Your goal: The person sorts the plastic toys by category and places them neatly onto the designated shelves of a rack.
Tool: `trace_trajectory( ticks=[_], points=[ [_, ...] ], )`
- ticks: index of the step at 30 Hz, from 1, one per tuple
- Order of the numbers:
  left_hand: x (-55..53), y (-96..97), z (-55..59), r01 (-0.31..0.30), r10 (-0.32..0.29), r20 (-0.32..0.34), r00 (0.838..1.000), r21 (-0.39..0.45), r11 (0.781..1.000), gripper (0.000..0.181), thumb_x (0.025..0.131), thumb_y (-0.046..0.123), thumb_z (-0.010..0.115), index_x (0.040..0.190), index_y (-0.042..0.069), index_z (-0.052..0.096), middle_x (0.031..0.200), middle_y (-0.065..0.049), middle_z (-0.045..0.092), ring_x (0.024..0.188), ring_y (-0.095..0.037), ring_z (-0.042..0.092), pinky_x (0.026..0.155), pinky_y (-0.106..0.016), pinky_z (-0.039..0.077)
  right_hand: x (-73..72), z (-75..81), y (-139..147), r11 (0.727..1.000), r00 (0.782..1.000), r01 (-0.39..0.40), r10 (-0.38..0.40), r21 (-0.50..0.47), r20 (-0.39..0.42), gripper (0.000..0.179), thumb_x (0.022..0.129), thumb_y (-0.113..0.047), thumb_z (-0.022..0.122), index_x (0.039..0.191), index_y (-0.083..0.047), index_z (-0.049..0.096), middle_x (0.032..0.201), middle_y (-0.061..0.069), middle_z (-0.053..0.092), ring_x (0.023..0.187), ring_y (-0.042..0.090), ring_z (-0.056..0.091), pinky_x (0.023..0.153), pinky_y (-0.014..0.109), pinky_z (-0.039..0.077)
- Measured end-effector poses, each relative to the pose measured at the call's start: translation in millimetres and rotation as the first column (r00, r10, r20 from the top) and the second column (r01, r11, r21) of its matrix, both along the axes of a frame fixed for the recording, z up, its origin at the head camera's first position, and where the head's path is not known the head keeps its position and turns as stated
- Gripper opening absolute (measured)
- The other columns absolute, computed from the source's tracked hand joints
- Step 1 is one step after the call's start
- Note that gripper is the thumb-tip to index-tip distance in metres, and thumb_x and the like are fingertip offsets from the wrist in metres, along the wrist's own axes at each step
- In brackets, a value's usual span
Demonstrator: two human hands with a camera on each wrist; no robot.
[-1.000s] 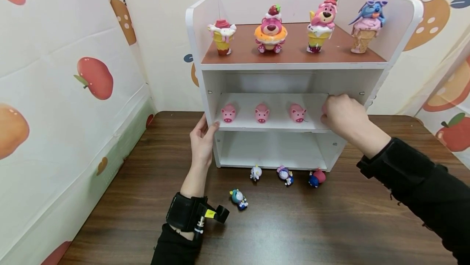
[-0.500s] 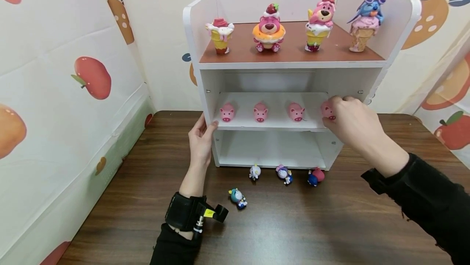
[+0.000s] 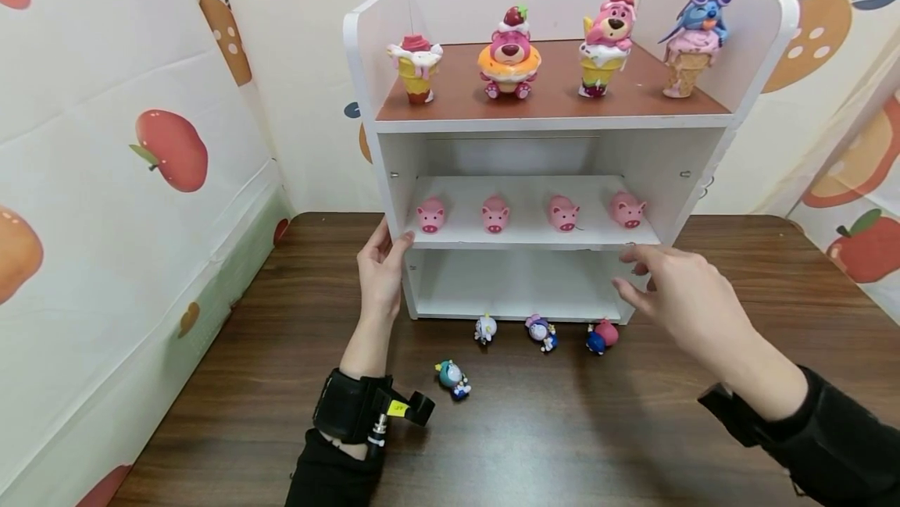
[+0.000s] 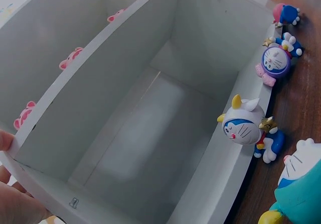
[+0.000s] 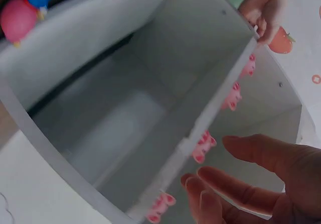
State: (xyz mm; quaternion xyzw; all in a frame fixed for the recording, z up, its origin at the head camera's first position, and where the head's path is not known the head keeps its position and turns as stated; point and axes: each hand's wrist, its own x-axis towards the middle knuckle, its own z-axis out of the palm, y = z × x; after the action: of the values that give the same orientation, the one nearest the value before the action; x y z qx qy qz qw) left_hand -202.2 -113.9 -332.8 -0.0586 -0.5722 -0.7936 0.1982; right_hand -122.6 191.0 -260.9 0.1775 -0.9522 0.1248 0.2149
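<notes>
A white shelf unit (image 3: 548,126) stands on the wooden table. My left hand (image 3: 380,276) grips the edge of its left side panel, thumb at the front and fingers on the outer side. In front of the lower right corner hovers my right hand (image 3: 692,304), fingers loosely bent around nothing. Pink pig figures sit in a row on the middle board; the rightmost pig figure (image 3: 627,210) is nearest the right hand, apart from it. The right wrist view shows that hand's thumb and fingers (image 5: 256,151) spread, with a pig figure (image 5: 204,146) beyond them.
Ice-cream and bear figures, such as the bear in an orange ring (image 3: 509,62), stand on the top shelf. Small cat figures lie before the unit: a white one (image 3: 485,329), a purple one (image 3: 541,333), a teal one (image 3: 453,380). A red-and-blue figure (image 3: 601,337) lies right of them.
My right hand has let go of the rightmost pig figure, which stays on the middle board, and has drawn down and toward me. The left hand keeps its hold on the side panel.
</notes>
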Motion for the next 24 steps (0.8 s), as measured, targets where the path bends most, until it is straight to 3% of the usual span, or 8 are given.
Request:
trace_trajectory(
  ticks=[11,24],
  points=[
    [0.1,0.2,0.3,-0.003,0.003,0.007,1.000,0.006,1.000,0.047,0.083,-0.004,0.052,0.129,-0.007,0.039,0.129,-0.019,0.043,0.112,-0.024,0.044,0.093,-0.030,0.038,-6.5,-41.7,12,0.999,0.978,0.019,-0.011,-0.037,0.208,0.016,0.072,-0.011,0.069,0.080,0.001,0.062,0.063,0.003,0.056,0.052,0.015,0.051,0.043,0.032,0.042],
    [-0.3,-0.4,-0.5,-0.001,0.001,0.001,1.000,0.004,1.000,0.047,0.083,-0.004,0.052,0.129,-0.007,0.040,0.129,-0.019,0.043,0.113,-0.023,0.045,0.092,-0.030,0.038,-26.6,-77.2,25,0.997,0.906,0.033,0.000,-0.071,0.422,0.023,0.074,-0.017,0.069,0.074,0.005,0.062,0.057,0.002,0.055,0.054,0.015,0.051,0.047,0.030,0.041]
  ],
)
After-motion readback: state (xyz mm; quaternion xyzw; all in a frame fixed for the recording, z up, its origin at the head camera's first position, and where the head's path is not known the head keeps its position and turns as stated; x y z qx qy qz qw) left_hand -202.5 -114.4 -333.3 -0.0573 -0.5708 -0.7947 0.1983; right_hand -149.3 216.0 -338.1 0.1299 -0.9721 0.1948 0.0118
